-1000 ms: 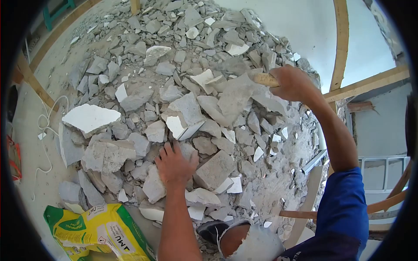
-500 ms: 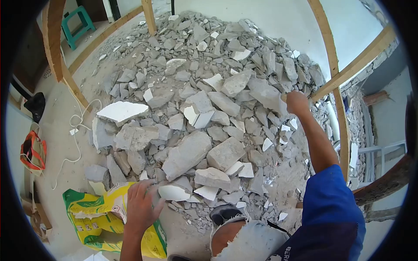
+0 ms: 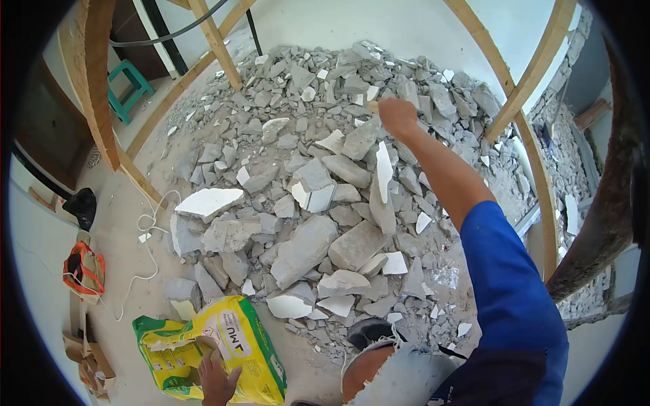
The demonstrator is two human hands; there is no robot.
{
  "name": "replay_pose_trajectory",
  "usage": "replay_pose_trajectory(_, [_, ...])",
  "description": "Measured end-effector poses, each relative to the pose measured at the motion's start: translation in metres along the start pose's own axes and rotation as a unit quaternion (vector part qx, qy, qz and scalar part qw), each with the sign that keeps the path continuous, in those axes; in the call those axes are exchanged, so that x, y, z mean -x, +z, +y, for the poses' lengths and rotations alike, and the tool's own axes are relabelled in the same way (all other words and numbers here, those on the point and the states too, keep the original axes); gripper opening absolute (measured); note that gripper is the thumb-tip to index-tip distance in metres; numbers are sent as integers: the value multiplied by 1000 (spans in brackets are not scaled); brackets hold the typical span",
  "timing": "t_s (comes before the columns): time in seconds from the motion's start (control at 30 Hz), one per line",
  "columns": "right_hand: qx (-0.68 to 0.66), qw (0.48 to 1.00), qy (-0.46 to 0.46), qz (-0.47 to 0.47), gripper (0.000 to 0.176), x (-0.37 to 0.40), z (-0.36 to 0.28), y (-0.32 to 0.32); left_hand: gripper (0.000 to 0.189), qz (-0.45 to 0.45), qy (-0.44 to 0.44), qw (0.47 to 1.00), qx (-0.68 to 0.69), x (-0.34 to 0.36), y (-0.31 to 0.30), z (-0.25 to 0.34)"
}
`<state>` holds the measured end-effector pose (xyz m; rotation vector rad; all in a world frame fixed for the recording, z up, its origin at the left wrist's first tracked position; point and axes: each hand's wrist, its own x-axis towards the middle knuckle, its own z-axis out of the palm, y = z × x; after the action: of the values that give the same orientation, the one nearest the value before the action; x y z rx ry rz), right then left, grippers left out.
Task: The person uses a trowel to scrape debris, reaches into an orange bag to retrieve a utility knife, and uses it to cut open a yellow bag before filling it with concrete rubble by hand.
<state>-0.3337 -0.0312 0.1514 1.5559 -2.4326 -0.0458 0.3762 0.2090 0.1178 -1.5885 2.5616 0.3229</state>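
Observation:
My right hand [image 3: 398, 116] is closed in a fist, stretched out over the back of the rubble pile [image 3: 298, 145]. A short wood-coloured handle end [image 3: 372, 107] pokes out of the fist; the rest of that tool is hidden. Nearer to me, a long grey slab [image 3: 382, 206] with a white-faced piece [image 3: 384, 172] by its upper end leans among the broken chunks. My left hand [image 3: 218, 377] lies over a yellow and green bag [image 3: 254, 345], fingers extended and thumb apart. The bag's torn mouth is beside those fingers.
Wooden beams [image 3: 535, 183] frame the pile on the right, and others [image 3: 220, 51] on the left. A white cable [image 3: 145, 260] trails across the floor near an orange-trimmed bag [image 3: 84, 271]. A green stool [image 3: 130, 91] and a cardboard box [image 3: 88, 362] stand farther left.
My right hand has moved left and farther back over the pile. The long slab once near it now lies closer to me, turned. My left hand has lowered onto the bag; the view has shifted.

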Motion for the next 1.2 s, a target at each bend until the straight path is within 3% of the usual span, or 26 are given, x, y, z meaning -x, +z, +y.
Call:
replay_pose_trajectory(0.1, [110,985,-36,-132,19,0,-21,30,74,-114,-30,993,20,42,33,-21])
replay_pose_trajectory(0.13, [153,972,-45,-170,19,10,-25,34,76,-116,-44,991,53,50,34,-21])
replay_pose_trajectory(0.27, [72,986,-107,-102,15,68,17,27,79,-68,-97,990,78,71,39,-13])
replay_pose_trajectory(0.4, [68,983,-143,-93,15,125,29,-18,78,-245,-204,941,111,69,41,-29])
replay_pose_trajectory(0.5, [28,981,-141,-127,15,181,11,-50,72,-298,-221,921,122,54,27,-45])
replay_pose_trajectory(0.6, [-22,980,-86,-179,12,220,8,-53,64,-262,-153,941,148,55,53,-95])
replay_pose_trajectory(0.77, [-99,955,-60,-274,24,228,1,-91,51,-244,-171,950,92,43,40,-66])
replay_pose_trajectory(0.87, [-261,961,7,-90,37,192,6,-41,50,-225,-180,951,107,44,36,-46])
replay_pose_trajectory(0.93, [-260,958,121,23,44,145,24,-9,53,-222,-188,951,107,47,33,-43])
replay_pose_trajectory(1.07, [-197,942,266,51,50,49,129,46,59,-211,-198,955,67,60,49,-42])
replay_pose_trajectory(1.13, [-238,908,343,-26,50,31,190,47,59,-225,-199,952,52,64,60,-45])
replay_pose_trajectory(1.2, [-172,907,383,-41,46,21,237,44,61,-252,-198,945,60,66,64,-47])
